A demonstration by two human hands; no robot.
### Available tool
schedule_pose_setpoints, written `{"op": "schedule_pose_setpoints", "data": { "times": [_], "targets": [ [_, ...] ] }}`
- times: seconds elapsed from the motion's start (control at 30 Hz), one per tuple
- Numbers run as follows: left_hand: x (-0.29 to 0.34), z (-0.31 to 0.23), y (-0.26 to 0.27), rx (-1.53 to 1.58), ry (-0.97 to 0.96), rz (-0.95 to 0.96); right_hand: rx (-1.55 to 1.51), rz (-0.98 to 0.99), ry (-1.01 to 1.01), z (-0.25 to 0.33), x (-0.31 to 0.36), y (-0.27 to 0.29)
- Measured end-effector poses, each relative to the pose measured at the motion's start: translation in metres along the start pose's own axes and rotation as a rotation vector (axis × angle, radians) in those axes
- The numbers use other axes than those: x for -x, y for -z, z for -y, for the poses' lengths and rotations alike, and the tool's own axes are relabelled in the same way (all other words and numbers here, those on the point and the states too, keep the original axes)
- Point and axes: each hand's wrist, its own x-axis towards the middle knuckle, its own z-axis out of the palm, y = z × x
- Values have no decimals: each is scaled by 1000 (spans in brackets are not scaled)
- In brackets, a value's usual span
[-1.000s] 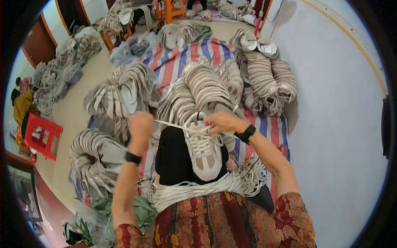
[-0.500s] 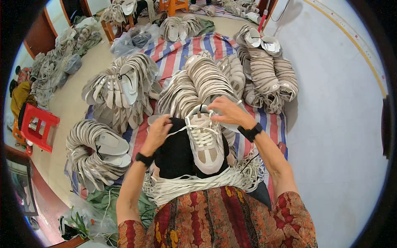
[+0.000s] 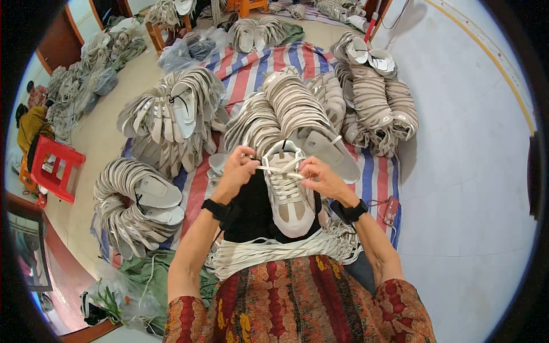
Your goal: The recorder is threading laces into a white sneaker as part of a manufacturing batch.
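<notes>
A beige and white sneaker upper (image 3: 294, 212) lies toe toward me on the black cloth (image 3: 246, 208) over my lap. White laces (image 3: 281, 186) criss-cross up its front. My left hand (image 3: 239, 172) is beside the collar, pinching a white lace end drawn out to the left. On the other side, my right hand (image 3: 322, 178) has its fingers closed on the lace near the top eyelets. A bundle of loose white laces (image 3: 286, 251) lies across my lap, close to my waist.
Bundled shoe uppers stand in front of me (image 3: 297, 106), at the left (image 3: 137, 191) and at the right (image 3: 372, 97), on a striped sheet (image 3: 246, 74). A red stool (image 3: 56, 168) stands far left. Beside the sheet's right edge is a small reddish object (image 3: 391, 210).
My left hand has moved right and up toward the shoe's collar. My right hand has come down beside the top eyelets, its fingers now closed. The lace between them crosses the tongue.
</notes>
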Motion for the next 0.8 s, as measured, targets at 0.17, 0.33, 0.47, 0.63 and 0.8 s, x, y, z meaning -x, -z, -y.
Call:
{"op": "schedule_pose_setpoints", "data": {
  "times": [0.17, 0.33, 0.47, 0.63, 0.8],
  "targets": [
    [14, -2, 64, 492, 90, -317, -14, -109, -185, -2, -2, -8],
    [30, 26, 71, -331, -37, -112, 413, -338, 201, 2, -23, -15],
    [11, 30, 32, -796, -642, -221, 774, -298, 459, 9, -44, -5],
    [-10, 15, 1, -934, -471, 48, 525, -53, 251, 13, -44, 1],
    [1, 10, 19, -620, -314, 144, 225, 101, -2, 5, -38, 43]
  ]
}}
